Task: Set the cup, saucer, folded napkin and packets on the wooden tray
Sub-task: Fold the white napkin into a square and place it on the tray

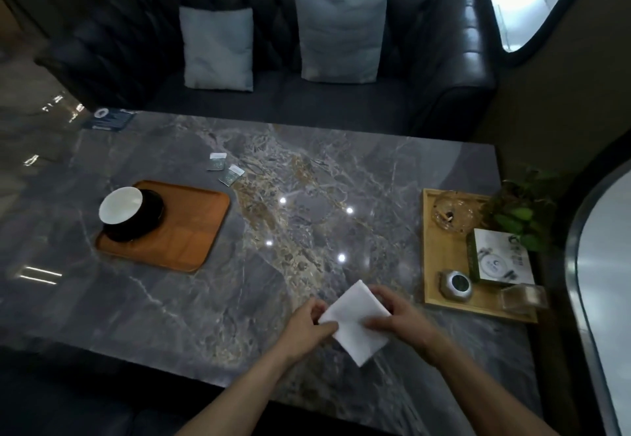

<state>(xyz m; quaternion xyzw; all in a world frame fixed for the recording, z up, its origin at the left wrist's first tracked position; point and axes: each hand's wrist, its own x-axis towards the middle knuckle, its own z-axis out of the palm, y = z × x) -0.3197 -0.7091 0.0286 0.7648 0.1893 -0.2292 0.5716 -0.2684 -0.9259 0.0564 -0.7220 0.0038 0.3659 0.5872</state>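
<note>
At lower centre, we pinch the white napkin (355,321) between left hand (309,324) and right hand (397,316), likely squaring its fold before carrying it to the wooden tray (191,230) at mid-left.

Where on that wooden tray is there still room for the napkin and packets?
The wooden tray is bare across its right half and near edge; only the cup on its dark saucer fills the left far corner. The packets lie just beyond the tray. The lighter tray at right is crowded.
</note>
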